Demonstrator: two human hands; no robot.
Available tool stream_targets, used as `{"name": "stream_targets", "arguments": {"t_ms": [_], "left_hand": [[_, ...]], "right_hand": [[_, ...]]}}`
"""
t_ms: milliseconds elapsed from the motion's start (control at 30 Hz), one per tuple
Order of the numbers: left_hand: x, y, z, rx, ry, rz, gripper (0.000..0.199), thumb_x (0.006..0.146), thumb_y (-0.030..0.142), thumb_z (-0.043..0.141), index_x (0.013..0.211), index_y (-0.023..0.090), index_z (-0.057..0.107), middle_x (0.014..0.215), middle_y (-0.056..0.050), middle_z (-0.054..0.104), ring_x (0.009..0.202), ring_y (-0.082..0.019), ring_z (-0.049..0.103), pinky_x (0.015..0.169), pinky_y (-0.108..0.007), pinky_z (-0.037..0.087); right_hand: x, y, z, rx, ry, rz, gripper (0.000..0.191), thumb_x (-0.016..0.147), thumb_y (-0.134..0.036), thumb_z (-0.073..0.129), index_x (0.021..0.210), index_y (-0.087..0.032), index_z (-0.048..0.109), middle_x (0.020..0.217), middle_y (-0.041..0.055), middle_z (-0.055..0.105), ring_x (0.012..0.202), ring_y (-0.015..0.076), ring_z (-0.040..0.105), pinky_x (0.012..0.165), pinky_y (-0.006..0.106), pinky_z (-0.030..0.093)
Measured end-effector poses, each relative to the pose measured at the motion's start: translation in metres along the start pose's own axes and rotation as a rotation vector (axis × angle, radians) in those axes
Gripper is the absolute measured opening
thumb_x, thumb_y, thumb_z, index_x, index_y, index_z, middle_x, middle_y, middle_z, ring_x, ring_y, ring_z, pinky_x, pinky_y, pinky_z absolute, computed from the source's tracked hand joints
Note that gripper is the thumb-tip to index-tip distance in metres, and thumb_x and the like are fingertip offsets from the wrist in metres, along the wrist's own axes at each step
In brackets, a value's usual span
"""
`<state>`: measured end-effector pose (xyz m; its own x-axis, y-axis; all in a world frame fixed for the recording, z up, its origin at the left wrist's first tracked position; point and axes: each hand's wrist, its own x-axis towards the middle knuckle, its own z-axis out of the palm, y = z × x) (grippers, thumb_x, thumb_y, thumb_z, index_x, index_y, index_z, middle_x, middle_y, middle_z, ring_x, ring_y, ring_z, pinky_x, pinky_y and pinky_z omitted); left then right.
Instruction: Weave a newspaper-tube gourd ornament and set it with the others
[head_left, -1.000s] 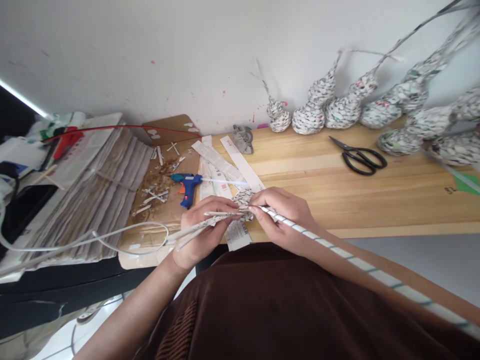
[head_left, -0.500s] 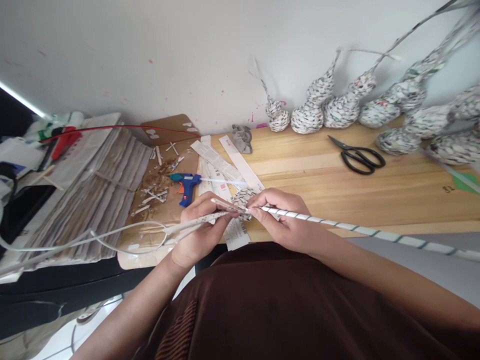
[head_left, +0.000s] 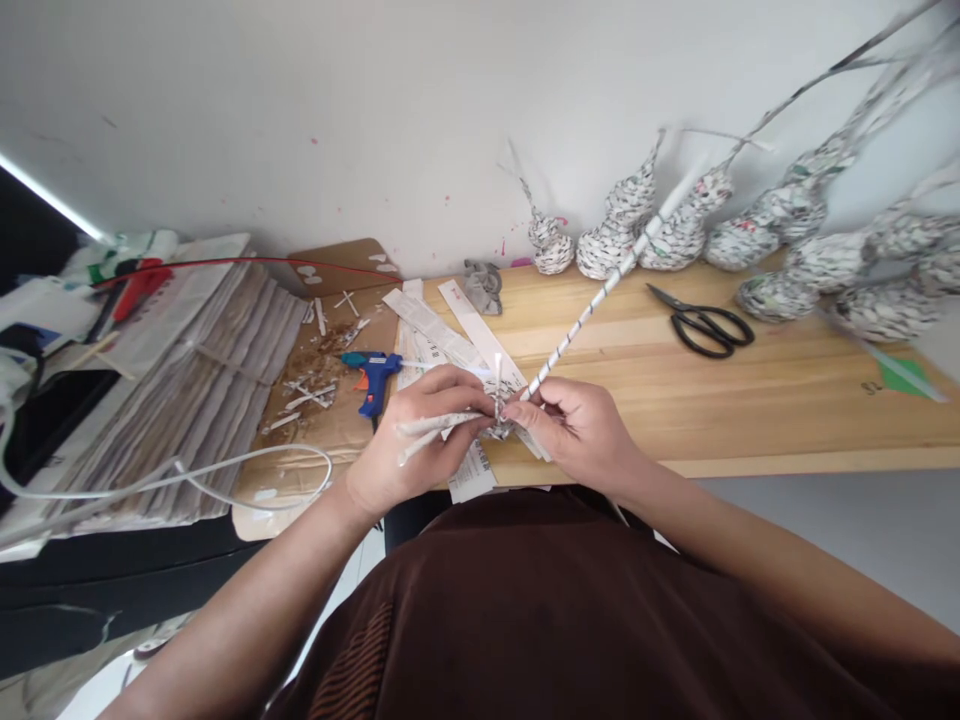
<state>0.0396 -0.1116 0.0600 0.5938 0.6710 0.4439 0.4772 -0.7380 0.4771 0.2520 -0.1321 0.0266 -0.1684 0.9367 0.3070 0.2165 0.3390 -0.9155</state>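
Note:
A small woven paper piece (head_left: 498, 430) sits between my hands over the table's front edge, mostly hidden by my fingers. My left hand (head_left: 431, 425) is closed around it, with a few pale rolled-paper ends (head_left: 439, 425) sticking out over the back of the fingers. Pinched in my right hand (head_left: 581, 425) is a long striped rolled-paper tube (head_left: 600, 295), which slants up and away to the right. Its near end meets the woven piece at my fingertips. Another short paper end (head_left: 498, 368) stands upright from the weave.
Printed paper strips (head_left: 480, 320) lie beneath my hands. A blue glue gun (head_left: 373, 378) rests on cardboard among scraps, beside a tall newspaper stack (head_left: 217, 370). Black-handled scissors (head_left: 705, 325) lie on the wooden table (head_left: 645, 400). Several woven paper gourds (head_left: 671, 240) line the wall.
The striped tube has swung from pointing right and toward me to pointing up and away. My left hand has turned over the woven piece, and the paper ends in it have shifted.

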Motion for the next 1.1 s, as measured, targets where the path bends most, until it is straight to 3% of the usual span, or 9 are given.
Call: {"name": "stream_targets", "arguments": {"t_ms": [67,233,400,533,667,767,867,1000,1100], "left_hand": [[0.004,0.002,0.003,0.009,0.02,0.005,0.007,0.09,0.015,0.067,0.095,0.019,0.071,0.094,-0.005,0.073,0.09,-0.017,0.069,0.083,-0.03,0.055],[0.011,0.007,0.012,0.056,0.077,-0.065,0.004,0.087,0.015,0.068,0.09,0.018,0.07,0.085,-0.004,0.074,0.081,-0.017,0.069,0.076,-0.029,0.054],[0.015,0.014,0.016,-0.029,0.08,-0.154,0.003,0.085,0.018,0.074,0.088,0.02,0.074,0.085,-0.002,0.077,0.078,-0.015,0.072,0.073,-0.026,0.054],[0.02,0.018,0.016,-0.06,0.039,-0.167,0.004,0.084,0.016,0.075,0.087,0.019,0.075,0.085,-0.002,0.077,0.076,-0.015,0.072,0.071,-0.025,0.053],[0.024,0.017,0.016,-0.041,0.056,-0.215,0.003,0.083,0.019,0.076,0.083,0.018,0.073,0.077,-0.001,0.075,0.069,-0.013,0.069,0.066,-0.023,0.05],[0.025,0.014,0.015,-0.026,0.047,-0.278,0.004,0.081,0.016,0.075,0.078,0.018,0.072,0.073,0.0,0.074,0.065,-0.013,0.068,0.062,-0.022,0.047],[0.025,0.011,0.015,-0.057,0.066,-0.324,0.006,0.08,0.012,0.072,0.077,0.017,0.073,0.073,-0.001,0.075,0.066,-0.014,0.068,0.062,-0.023,0.048],[0.024,0.01,0.016,-0.052,0.098,-0.32,0.006,0.081,0.015,0.072,0.075,0.017,0.073,0.073,-0.002,0.076,0.065,-0.014,0.068,0.062,-0.023,0.048],[0.023,0.012,0.017,-0.07,0.096,-0.318,0.005,0.081,0.014,0.071,0.083,0.017,0.076,0.078,-0.003,0.078,0.069,-0.016,0.071,0.064,-0.024,0.05]], "right_hand": [[0.001,-0.001,0.0,-0.08,0.057,-0.002,0.033,0.093,-0.041,0.068,0.071,-0.017,0.07,0.061,0.0006,0.065,0.056,0.0138,0.057,0.054,0.027,0.042],[0.005,-0.009,-0.005,-0.21,0.044,-0.113,0.015,0.093,-0.028,0.068,0.083,-0.02,0.075,0.086,0.0037,0.079,0.08,0.0192,0.072,0.075,0.03,0.051],[0.012,-0.018,-0.018,-0.485,0.016,-0.272,0.021,0.092,-0.02,0.062,0.073,-0.019,0.071,0.079,0.0063,0.076,0.086,0.0251,0.067,0.082,0.038,0.047],[0.016,-0.018,-0.022,-0.477,-0.003,-0.114,0.027,0.094,-0.027,0.061,0.07,-0.018,0.066,0.069,0.0043,0.07,0.07,0.0199,0.063,0.068,0.033,0.044],[0.019,-0.013,-0.014,-0.185,0.066,0.109,0.034,0.091,-0.041,0.067,0.066,-0.02,0.058,0.059,-0.0011,0.061,0.055,0.0133,0.054,0.054,0.027,0.039],[0.019,-0.013,-0.007,-0.111,0.083,0.067,0.023,0.084,-0.038,0.076,0.079,-0.02,0.063,0.069,-0.0021,0.067,0.06,0.0126,0.058,0.058,0.025,0.044],[0.017,-0.013,-0.002,-0.233,0.11,-0.045,0.016,0.083,-0.027,0.076,0.096,-0.022,0.066,0.079,-0.0004,0.072,0.068,0.0149,0.064,0.066,0.027,0.048],[0.017,-0.013,0.0,-0.393,0.113,-0.171,0.016,0.084,-0.013,0.063,0.097,-0.022,0.064,0.086,0.0035,0.073,0.08,0.0192,0.068,0.072,0.03,0.05],[0.02,-0.016,-0.002,-0.407,0.065,-0.101,0.019,0.079,-0.011,0.062,0.093,-0.022,0.062,0.082,0.0024,0.07,0.075,0.0185,0.066,0.068,0.03,0.048]]}}
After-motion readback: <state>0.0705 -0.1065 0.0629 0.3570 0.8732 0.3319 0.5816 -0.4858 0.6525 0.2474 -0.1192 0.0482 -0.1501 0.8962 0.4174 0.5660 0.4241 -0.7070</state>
